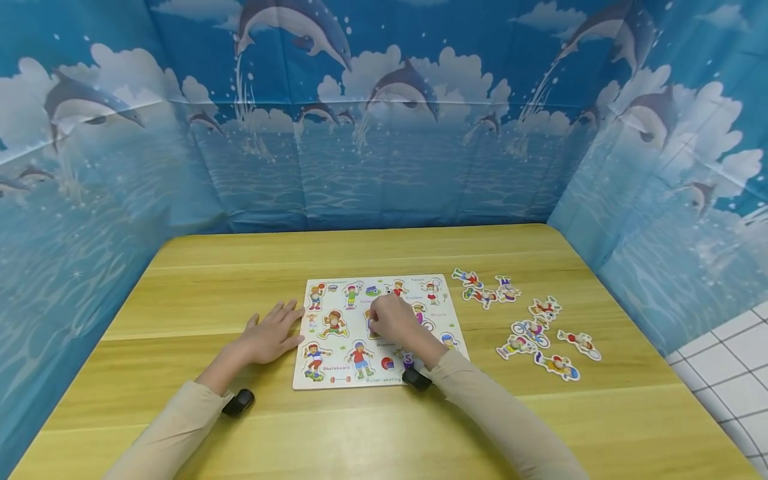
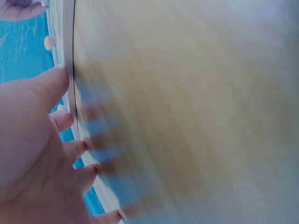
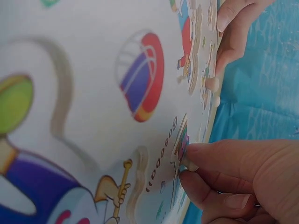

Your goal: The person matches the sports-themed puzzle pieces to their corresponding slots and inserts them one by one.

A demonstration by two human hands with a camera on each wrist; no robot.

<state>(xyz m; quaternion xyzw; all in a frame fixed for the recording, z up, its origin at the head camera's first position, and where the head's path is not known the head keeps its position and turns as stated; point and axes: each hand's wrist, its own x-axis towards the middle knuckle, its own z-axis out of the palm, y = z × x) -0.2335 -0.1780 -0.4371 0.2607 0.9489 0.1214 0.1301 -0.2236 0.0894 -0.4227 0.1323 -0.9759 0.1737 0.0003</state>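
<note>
A white wooden peg-puzzle board (image 1: 299,363) with sports figures lies on the table. Over its middle, my right hand (image 1: 396,321) pinches the small knob (image 3: 189,164) of a puzzle piece (image 3: 183,142) between thumb and curled index finger. That piece is right at the board surface, near printed lettering, and mostly hidden by the hand in the head view. Along the board's left edge my left hand (image 1: 270,333) rests on the table with fingers spread; its thumb (image 2: 55,84) touches the board's side. Several figure pieces, such as the runner (image 1: 333,324), sit on the board.
Right of the board lie several loose figure pieces, among them a cyclist (image 1: 531,332) and a tennis player (image 1: 579,344). A wood-grain table (image 1: 240,260) carries everything. Dolphin-print curtains (image 1: 384,160) enclose its back and sides. White floor tiles (image 1: 732,373) show at right.
</note>
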